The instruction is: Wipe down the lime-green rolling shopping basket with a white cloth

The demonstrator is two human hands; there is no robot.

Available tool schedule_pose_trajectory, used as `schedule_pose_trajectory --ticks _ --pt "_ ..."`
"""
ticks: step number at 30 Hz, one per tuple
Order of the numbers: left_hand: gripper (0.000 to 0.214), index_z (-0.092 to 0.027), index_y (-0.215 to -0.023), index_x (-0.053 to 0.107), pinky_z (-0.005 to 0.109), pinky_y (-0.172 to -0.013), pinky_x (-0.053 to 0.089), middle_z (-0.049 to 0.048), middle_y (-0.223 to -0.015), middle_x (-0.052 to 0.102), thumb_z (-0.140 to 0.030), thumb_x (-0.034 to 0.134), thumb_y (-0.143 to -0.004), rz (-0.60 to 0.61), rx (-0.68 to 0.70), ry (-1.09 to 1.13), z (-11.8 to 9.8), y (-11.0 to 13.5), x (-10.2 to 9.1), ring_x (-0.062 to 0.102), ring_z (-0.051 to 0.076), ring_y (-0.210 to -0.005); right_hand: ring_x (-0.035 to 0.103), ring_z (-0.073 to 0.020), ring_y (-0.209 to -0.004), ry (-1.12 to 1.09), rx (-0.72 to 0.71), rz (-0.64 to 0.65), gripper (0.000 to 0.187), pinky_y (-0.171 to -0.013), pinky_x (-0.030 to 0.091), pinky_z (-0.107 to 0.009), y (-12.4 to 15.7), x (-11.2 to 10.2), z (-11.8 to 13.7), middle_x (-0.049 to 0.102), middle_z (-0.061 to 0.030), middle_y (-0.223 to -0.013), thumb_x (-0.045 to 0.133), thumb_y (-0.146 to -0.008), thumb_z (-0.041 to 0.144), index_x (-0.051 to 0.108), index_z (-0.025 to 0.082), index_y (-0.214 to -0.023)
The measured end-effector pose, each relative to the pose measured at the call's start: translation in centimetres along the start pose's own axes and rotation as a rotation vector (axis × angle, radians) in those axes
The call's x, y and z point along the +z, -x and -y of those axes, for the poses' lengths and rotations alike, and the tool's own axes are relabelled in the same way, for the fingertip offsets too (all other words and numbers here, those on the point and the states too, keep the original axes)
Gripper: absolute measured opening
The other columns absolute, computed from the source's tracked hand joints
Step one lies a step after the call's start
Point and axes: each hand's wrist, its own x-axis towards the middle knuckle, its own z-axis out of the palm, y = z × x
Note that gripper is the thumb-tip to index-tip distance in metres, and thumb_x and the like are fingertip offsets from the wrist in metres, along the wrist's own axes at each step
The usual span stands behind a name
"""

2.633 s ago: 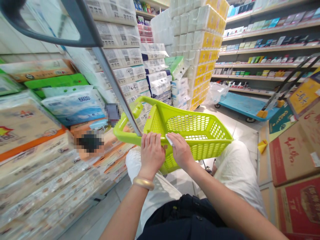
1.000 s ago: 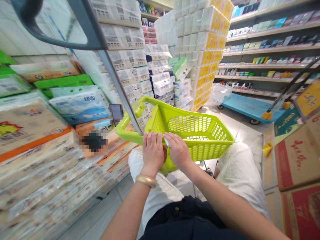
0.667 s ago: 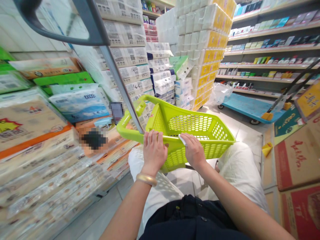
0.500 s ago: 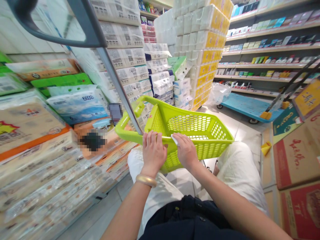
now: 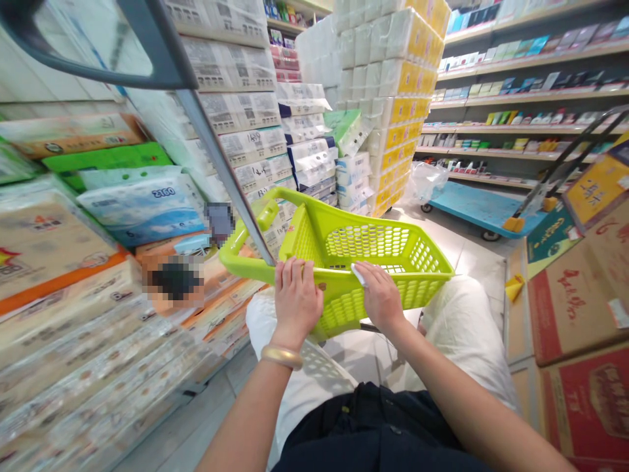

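A lime-green shopping basket with perforated sides stands between my knees, its grey metal pull rod slanting up to a dark handle. My left hand, with a gold bangle at the wrist, is closed over the near rim beside the foot of the rod. Farther right on that rim, my right hand pinches a small folded white wipe and presses it to the edge. Its fingertips reach over to the basket's inner side. I see nothing lying inside the basket.
Packs of tissue paper are piled on the left, with taller stacks behind. A blue flatbed trolley stands at the back right before stocked shelves. Cardboard boxes rise close by my right knee.
My right hand has slid a little to the right along the rim with the white wipe. My left hand keeps its place on the basket. The whole view has shifted slightly.
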Motion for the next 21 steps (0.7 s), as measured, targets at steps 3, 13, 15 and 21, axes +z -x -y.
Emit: schedule_pose_trajectory --ticks 3,13,15,21 --pt "0.043 -0.010 -0.120 0.058 0.054 -0.116 0.028 0.0181 -0.119 0.061 -0.020 0.058 -0.078 -0.001 -0.001 -0.014 -0.1 -0.1 0.0 0.047 0.035 -0.127 0.063 -0.0231 -0.117 -0.032 -0.008 0.011 0.049 -0.106 0.048 -0.043 -0.7 0.5 1.6 0.070 -0.0120 -0.123 0.038 -0.084 0.000 0.065 0.014 -0.122" --pt "0.046 -0.010 -0.122 0.058 0.054 -0.117 0.028 0.0180 -0.120 0.060 -0.018 0.058 -0.077 0.017 0.015 -0.031 0.1 0.0 -0.2 0.046 0.035 -0.128 0.060 -0.0202 -0.123 -0.130 -0.057 0.014 0.050 -0.110 0.045 -0.043 -0.3 0.5 1.3 0.067 -0.0097 -0.128 0.036 -0.089 0.003 0.061 0.018 -0.130" --pt "0.045 -0.010 -0.121 0.058 0.054 -0.117 0.028 0.0179 -0.119 0.060 -0.019 0.058 -0.077 0.014 0.009 -0.024 0.0 0.0 -0.2 0.047 0.035 -0.128 0.061 -0.0204 -0.122 -0.110 -0.029 -0.001 0.051 -0.110 0.045 -0.044 0.4 -0.1 0.0 0.068 -0.0092 -0.127 0.037 -0.089 0.004 0.061 0.020 -0.130" --pt "0.043 -0.009 -0.120 0.059 0.054 -0.117 0.028 0.0174 -0.118 0.060 -0.020 0.059 -0.078 0.000 0.002 -0.028 -0.1 -0.1 0.0 0.047 0.035 -0.127 0.063 -0.0217 -0.119 -0.086 -0.008 -0.025 0.048 -0.107 0.047 -0.044 0.0 0.3 0.9 0.069 -0.0108 -0.124 0.037 -0.089 0.004 0.064 0.017 -0.126"
